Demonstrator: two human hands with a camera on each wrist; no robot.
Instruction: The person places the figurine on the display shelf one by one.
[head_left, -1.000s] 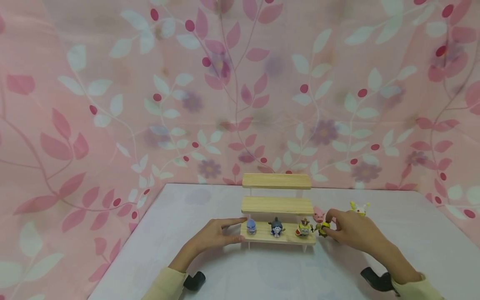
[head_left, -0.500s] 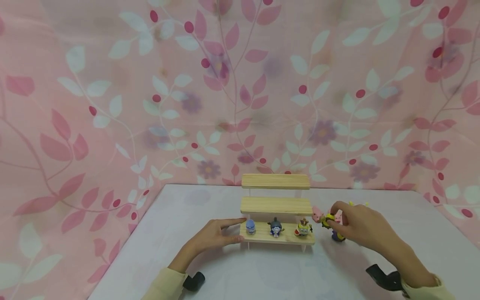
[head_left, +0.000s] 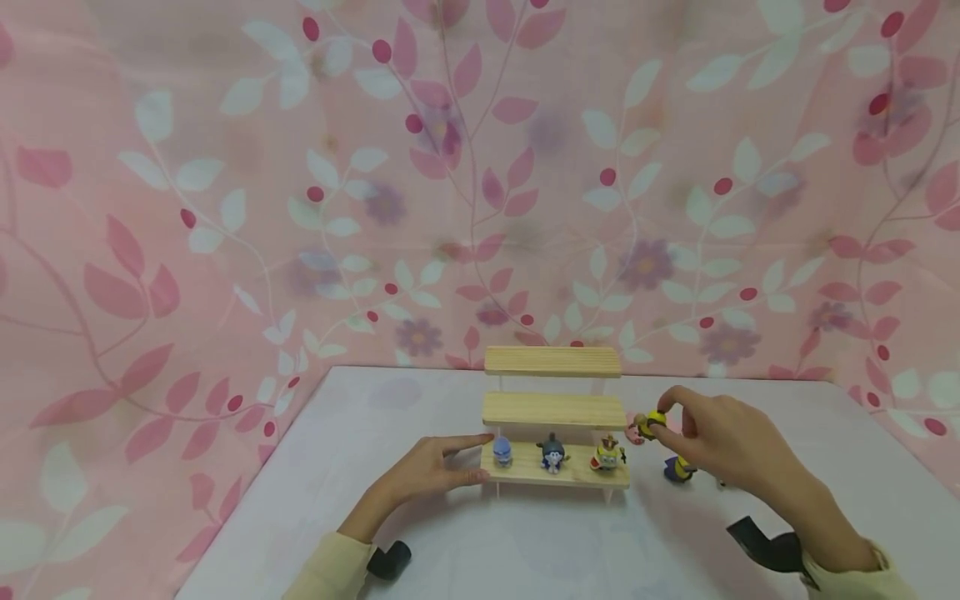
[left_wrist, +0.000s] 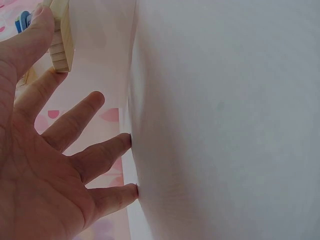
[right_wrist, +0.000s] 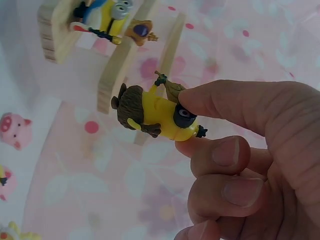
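So the right hand [head_left: 723,433] had a minion figurine [right_wrist: 162,112] in its grip, pinched between thumb and fingers: yellow guy, shaggy brown outfit, one visible eye. It was pretty much upright, up off the worktop [head_left: 525,550], just off the right end of a three-tier wooden display stand [head_left: 553,408].

The left hand [head_left: 431,471] was at the other end of the stand, thumb and index finger stretched out to the left end of the bottom tier, fingers fairly straight and spread, so that grip wasn't clenched on anything.

Bottom tier, left to right: a little blue figurine [head_left: 502,451], a dark-helmeted figurine [head_left: 552,455] in the middle, and a crowned minion [head_left: 606,456] near the right end.

Off to the right on the worktop there was another minion in blue [head_left: 677,471], nearer than the held one, plus a pink pig figurine [right_wrist: 16,131]. Pink leafy fabric [head_left: 480,167] covered the far side, and both wrists had cream sleeves [head_left: 330,567] and black wrist gear [head_left: 389,562].
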